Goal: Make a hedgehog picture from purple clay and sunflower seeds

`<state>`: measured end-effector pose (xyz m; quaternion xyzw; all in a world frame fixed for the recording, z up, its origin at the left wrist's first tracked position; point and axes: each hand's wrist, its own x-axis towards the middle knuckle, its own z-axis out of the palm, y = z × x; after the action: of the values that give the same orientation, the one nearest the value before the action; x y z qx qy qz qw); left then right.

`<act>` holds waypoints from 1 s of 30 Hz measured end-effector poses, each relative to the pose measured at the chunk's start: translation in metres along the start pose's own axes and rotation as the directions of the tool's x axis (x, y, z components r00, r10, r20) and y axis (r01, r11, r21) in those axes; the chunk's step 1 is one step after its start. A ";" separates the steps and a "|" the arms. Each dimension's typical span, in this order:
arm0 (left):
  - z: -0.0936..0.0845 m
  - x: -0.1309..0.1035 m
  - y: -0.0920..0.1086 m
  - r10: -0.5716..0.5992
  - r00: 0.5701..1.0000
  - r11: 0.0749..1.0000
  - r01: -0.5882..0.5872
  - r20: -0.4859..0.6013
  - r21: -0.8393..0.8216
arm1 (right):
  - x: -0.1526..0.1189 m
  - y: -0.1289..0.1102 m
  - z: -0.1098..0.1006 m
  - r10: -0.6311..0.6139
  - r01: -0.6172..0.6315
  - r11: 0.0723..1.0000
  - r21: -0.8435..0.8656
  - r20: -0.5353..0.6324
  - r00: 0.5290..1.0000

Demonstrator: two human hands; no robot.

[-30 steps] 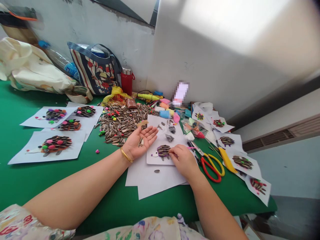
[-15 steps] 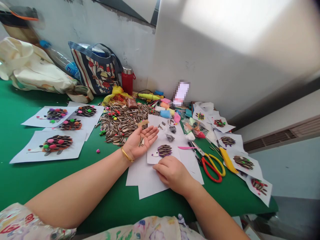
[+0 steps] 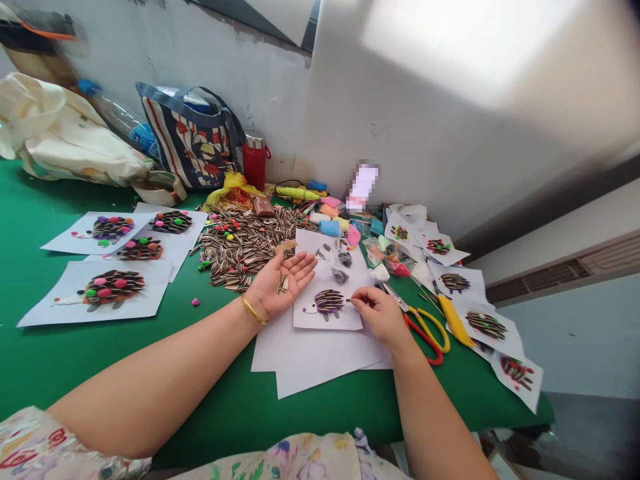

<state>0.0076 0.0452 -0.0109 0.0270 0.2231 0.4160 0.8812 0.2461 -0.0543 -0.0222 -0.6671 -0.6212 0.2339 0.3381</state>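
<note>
My left hand point(image 3: 286, 283) lies palm up with its fingers stretched out flat, and a few sunflower seeds point(image 3: 283, 285) rest on the palm. My right hand point(image 3: 377, 313) is in a pinch, with a small dark tip that looks like a sunflower seed point(image 3: 349, 300) at its fingertips. This tip is close to the rear end of a hedgehog figure point(image 3: 330, 302), made with a purple body, sunflower seeds as spines and dark feet. The figure is on a white paper card point(image 3: 310, 320), on top of other white sheets point(image 3: 310, 370). Grey lumps point(image 3: 341, 275) sit above it.
A heap of sunflower seeds point(image 3: 240, 247) lies behind my left hand. Scissors point(image 3: 425, 327) and a yellow cutter point(image 3: 456, 321) are on the right. Finished hedgehog cards point(image 3: 55, 310) line both sides. Bags, a red flask point(image 3: 255, 163) and coloured clay point(image 3: 330, 228) stand along the wall.
My right hand has moved up and right from the card's lower edge to beside the hedgehog's rear, uncovering its feet. My left hand has stayed put.
</note>
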 end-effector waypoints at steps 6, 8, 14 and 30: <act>0.000 0.000 0.000 -0.001 1.000 1.000 0.001 0.006 -0.005 | -0.001 -0.002 0.002 0.052 -0.054 0.998 0.019 0.079 0.996; 0.000 0.000 0.000 -0.003 1.000 1.000 0.003 0.002 -0.002 | -0.002 -0.004 0.000 0.052 -0.053 0.998 0.022 0.058 0.997; 0.000 -0.001 0.000 -0.004 1.000 1.000 0.004 0.002 0.004 | -0.008 -0.020 -0.003 -0.105 0.105 0.994 -0.007 0.070 0.992; -0.001 0.000 -0.001 0.000 1.000 1.000 0.000 0.008 0.017 | -0.008 -0.017 0.014 -0.316 0.307 0.930 -0.201 -0.013 0.949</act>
<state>0.0084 0.0446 -0.0121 0.0364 0.2232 0.4141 0.8817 0.2239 -0.0603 -0.0198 -0.5953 -0.7314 0.0998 0.3175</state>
